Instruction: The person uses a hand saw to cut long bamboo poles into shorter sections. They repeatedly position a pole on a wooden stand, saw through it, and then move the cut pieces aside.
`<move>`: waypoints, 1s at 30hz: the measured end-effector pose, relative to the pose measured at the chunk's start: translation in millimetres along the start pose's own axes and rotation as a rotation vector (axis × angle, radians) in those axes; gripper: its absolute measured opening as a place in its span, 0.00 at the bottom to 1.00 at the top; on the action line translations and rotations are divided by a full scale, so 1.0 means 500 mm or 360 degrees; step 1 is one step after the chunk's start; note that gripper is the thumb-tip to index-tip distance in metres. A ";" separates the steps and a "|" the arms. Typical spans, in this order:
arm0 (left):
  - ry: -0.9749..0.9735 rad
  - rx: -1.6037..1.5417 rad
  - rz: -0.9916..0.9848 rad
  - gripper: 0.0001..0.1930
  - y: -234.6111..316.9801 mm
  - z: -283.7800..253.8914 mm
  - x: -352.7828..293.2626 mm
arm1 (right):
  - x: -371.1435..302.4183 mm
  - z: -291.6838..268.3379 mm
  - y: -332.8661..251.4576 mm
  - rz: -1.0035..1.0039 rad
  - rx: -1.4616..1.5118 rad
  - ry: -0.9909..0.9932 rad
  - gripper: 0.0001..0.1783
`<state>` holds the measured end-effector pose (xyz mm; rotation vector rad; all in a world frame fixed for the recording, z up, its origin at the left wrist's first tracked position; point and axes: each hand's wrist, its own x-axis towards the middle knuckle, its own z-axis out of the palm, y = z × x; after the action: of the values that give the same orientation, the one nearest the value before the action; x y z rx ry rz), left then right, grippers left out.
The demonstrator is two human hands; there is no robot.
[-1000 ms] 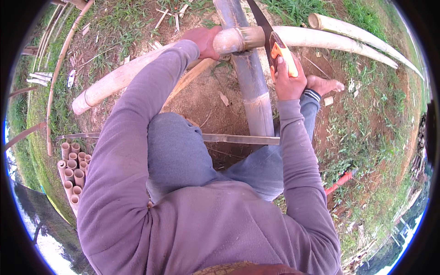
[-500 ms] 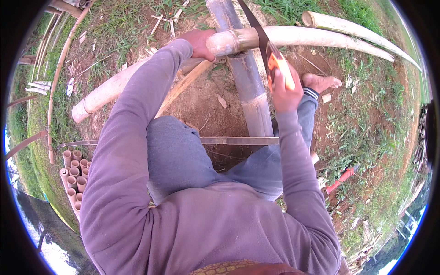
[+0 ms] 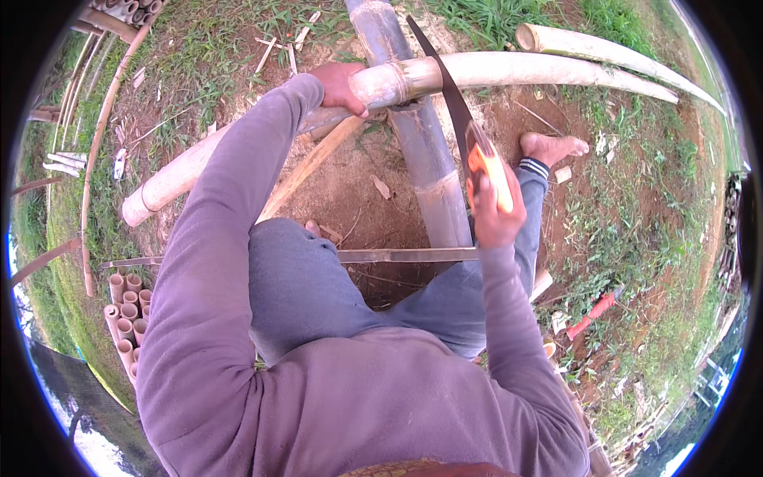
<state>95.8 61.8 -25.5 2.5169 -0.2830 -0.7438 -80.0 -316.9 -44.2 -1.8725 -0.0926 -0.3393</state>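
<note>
A pale bamboo pole lies crosswise over a thicker grey bamboo post. My left hand grips the pole near its left end, fingers wrapped over it. Closed in my right hand is the orange handle of a handsaw. Its dark blade slants up and away across the pole, just right of a node and of the grey post. Whether the teeth have cut into the pole is hidden.
Beyond my left arm, another bamboo pole slopes down to the left. Cut bamboo tubes are stacked at the left. A flat strip spans before my knees. A red-handled tool lies on the grass at right.
My right hand has drawn the saw back toward me, so more of the blade's far end now shows near the pole. My left hand keeps its grip on the pole.
</note>
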 end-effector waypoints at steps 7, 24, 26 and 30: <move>-0.0021 -0.0141 0.0012 0.46 0.007 0.036 0.000 | -0.056 -0.011 0.030 -0.0116 0.0003 0.0024 0.25; -0.0207 -0.0353 0.0011 0.49 -0.005 0.012 0.037 | 0.131 0.074 0.034 0.0067 0.0087 -0.0067 0.20; 0.0055 0.0013 -0.0090 0.53 0.047 0.027 -0.005 | 0.133 0.077 0.030 0.0242 0.0188 -0.0114 0.20; 0.0425 0.0539 -0.0283 0.49 0.124 0.078 -0.056 | 0.129 0.093 0.035 0.0199 0.0316 -0.0068 0.21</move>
<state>47.4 2.4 -9.2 2.9539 -0.0978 -0.4429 -5.9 -285.8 -55.8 -1.6803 -0.0364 -0.1965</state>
